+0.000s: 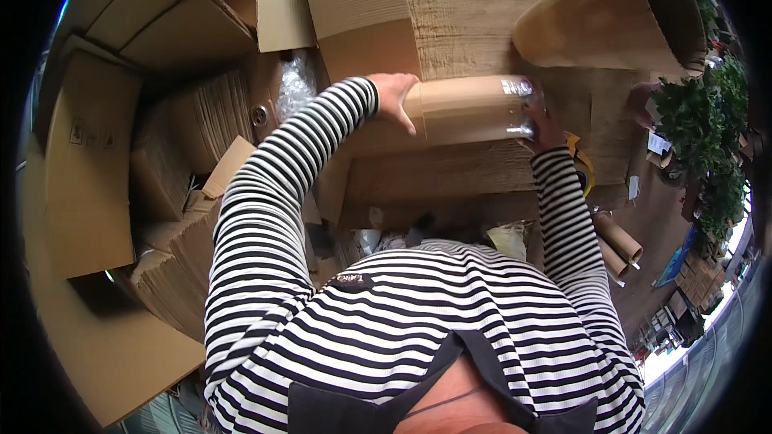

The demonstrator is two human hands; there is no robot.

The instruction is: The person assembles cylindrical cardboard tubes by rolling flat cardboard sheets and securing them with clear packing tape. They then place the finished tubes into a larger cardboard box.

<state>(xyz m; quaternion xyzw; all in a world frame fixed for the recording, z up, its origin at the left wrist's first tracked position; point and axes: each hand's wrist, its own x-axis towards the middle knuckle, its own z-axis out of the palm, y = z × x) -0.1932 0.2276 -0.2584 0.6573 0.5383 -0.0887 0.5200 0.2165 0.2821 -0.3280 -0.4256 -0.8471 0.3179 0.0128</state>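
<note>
At the table (482, 16), left grip (394, 100) and right grip (546, 124) clamp a cardboard tube (466, 108) endwise; its inside is hidden.

from here i read the held package (466, 110) as smooth matt cardboard, with glossy clear plastic (515, 88) at one end. i see crinkled shiny film (296, 87), matt cardboard sheets (213, 116) and a ribbed cloth sleeve (265, 185); the table (482, 8) looks streaked and dull.
</note>
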